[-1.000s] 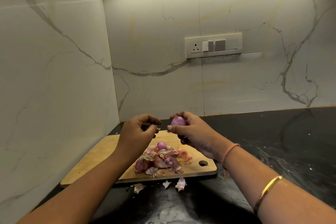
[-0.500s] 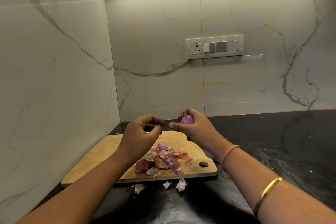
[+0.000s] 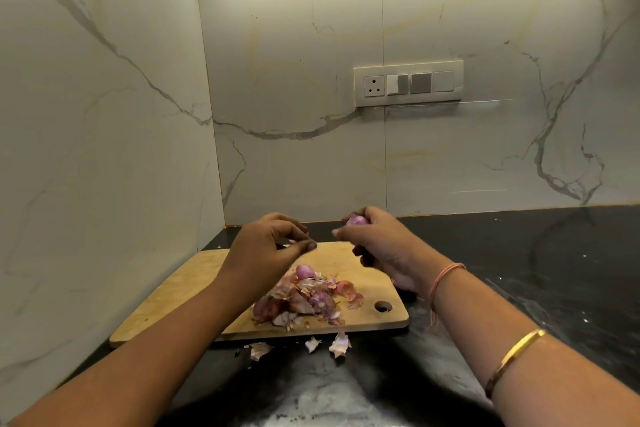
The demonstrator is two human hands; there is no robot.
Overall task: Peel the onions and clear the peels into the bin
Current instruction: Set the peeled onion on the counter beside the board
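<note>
**A:** How far is the peeling getting?

**B:** Midway, I'm guessing. The right hand [image 3: 377, 239] is clutching an onion [image 3: 356, 220] above the board [image 3: 194, 291], and the left hand [image 3: 266, 250] is pinching a scrap [image 3: 293, 241].

**A:** And the peels?

**B:** They're lying in a pile [image 3: 304, 298] on the board, with some spilling onto the counter [image 3: 519, 270]. No bin is showing, so clearing is waiting.

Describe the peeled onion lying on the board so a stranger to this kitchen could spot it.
Start at the wooden cutting board on the black counter, then the heap of peels on it. At the heap's far edge sits the onion: smooth, round, purple, unlike the flat papery scraps beside it.
</note>
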